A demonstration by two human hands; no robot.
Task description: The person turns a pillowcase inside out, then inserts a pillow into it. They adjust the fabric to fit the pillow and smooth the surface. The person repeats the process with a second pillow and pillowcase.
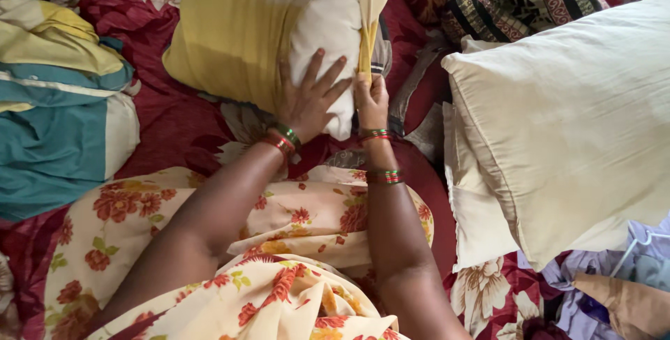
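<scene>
Left hand (309, 99) flat, fingers spread on the white pillow (328, 40), right hand (371, 99) pinching the yellow-striped cover (237, 26) edge, pillow upright on the red bedsheet (174, 116), bare pillows (572, 116) close on the right, folded teal cloth (56, 137) left

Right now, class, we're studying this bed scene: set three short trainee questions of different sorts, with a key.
1. True or false: the left hand lies flat, fingers spread, on the white pillow.
2. What does the right hand pinch?
A. the yellow-striped cover
B. a bare cream pillow
C. the teal cloth
3. Which side of the person do the bare cream pillows lie on?

Key: 1 true; 2 A; 3 the right.
</scene>
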